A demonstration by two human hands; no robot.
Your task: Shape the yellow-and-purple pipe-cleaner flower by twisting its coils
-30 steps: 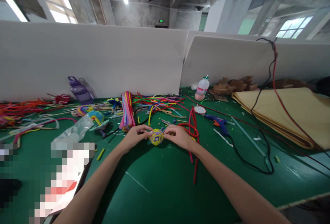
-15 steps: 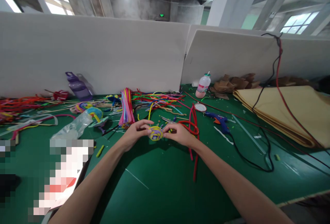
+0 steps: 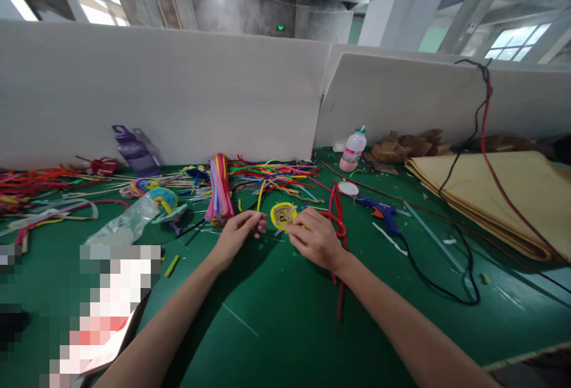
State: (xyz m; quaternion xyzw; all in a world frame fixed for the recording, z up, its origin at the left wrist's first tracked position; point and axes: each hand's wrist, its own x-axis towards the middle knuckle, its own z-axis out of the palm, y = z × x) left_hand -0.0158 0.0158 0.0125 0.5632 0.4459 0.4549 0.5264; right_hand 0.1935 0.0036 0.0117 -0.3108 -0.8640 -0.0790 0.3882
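My right hand (image 3: 316,238) pinches the right edge of a round coil of yellow and purple pipe cleaners (image 3: 282,215), held tilted above the green table with a flat spiral side showing. My left hand (image 3: 243,233) is apart from the coil, to its left, thumb and finger pressed together. A faint strand shows near those fingertips; whether they hold it, I cannot make out. Beyond my left hand stands a bundle of pink, purple, red and yellow pipe cleaners (image 3: 220,188). Red pipe cleaners (image 3: 341,275) lie beside and under my right hand.
A blue glue gun (image 3: 383,214) with a black cord lies to the right, near a small round white dish (image 3: 348,188). Bottles (image 3: 354,150) stand by the white board. Folded tan paper (image 3: 482,197) lies far right; a plastic bag (image 3: 125,221) and loose pipe cleaners (image 3: 49,182) are left.
My left hand has let go of the coil and moved slightly left. My right hand has turned the coil, lifting it slightly and shifting it right, so its flat spiral face shows.
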